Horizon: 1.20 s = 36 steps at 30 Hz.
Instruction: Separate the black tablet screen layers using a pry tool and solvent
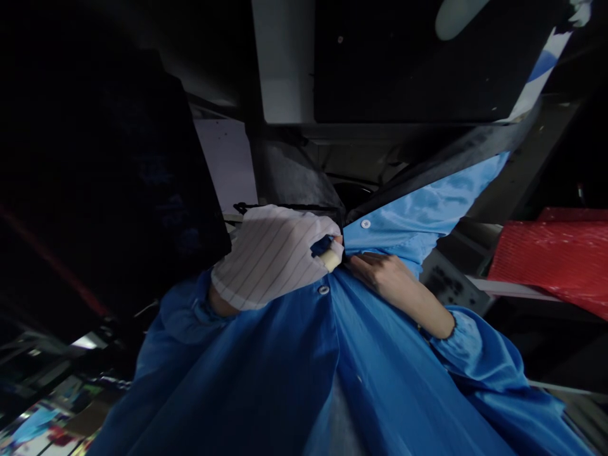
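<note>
My left hand point(278, 259) wears a white glove with thin dark stripes and is closed at the front of my blue work coat point(280, 367). A pale yellow fingertip cover and a bit of dark blue show at its curled fingers. What it grips is hidden. Just behind that hand runs a thin black edge point(294, 207), too dark to name. My right hand point(387, 278) is bare, its fingers bent and closed at the coat's front edge, close beside the glove. White buttons point(365, 224) sit along the coat, whose lower part spreads toward the upper right.
Ahead stands a dark panel point(408, 69) with a light grey side. On the right, red bubble wrap point(555, 259) lies over a pale bar. A large black surface point(104, 164) fills the left, with a pale board point(228, 158) beside it.
</note>
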Each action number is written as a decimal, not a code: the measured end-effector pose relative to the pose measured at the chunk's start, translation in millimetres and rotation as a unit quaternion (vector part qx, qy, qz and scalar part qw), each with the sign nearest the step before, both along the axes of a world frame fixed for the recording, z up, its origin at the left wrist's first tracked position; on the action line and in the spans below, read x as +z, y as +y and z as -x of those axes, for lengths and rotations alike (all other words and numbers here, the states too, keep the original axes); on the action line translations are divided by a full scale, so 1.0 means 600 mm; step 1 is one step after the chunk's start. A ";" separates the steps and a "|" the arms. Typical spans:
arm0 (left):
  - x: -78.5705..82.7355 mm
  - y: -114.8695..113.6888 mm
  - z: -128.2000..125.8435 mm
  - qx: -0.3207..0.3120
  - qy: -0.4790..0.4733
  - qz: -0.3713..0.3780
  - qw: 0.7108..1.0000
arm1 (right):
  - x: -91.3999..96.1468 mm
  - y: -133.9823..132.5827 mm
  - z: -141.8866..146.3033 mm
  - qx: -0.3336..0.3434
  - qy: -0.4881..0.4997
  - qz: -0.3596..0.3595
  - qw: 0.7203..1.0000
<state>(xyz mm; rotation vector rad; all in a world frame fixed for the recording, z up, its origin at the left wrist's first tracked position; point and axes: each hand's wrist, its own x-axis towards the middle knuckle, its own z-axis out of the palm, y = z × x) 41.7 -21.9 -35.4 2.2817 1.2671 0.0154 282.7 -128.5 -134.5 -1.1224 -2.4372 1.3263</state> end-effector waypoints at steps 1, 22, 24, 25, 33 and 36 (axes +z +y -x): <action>0.000 0.000 0.000 0.002 0.002 0.002 1.000 | -0.001 -0.001 0.000 -0.001 0.001 -0.002 1.000; -0.029 0.093 0.073 0.221 -0.042 0.264 0.938 | 0.025 0.158 -0.062 -0.430 0.100 -0.166 0.882; -0.036 0.100 0.078 0.236 -0.020 0.274 0.932 | 0.010 0.205 -0.069 -0.462 0.097 -0.240 0.848; -0.040 0.103 0.081 0.242 -0.009 0.280 0.929 | 0.001 0.228 -0.073 -0.460 0.097 -0.263 0.843; -0.074 0.112 0.105 0.210 -0.064 0.203 0.954 | -0.085 0.371 -0.099 -0.375 0.024 -0.326 0.868; -0.077 0.113 0.105 0.192 -0.039 0.196 0.961 | -0.094 0.400 -0.093 -0.361 -0.021 -0.348 0.865</action>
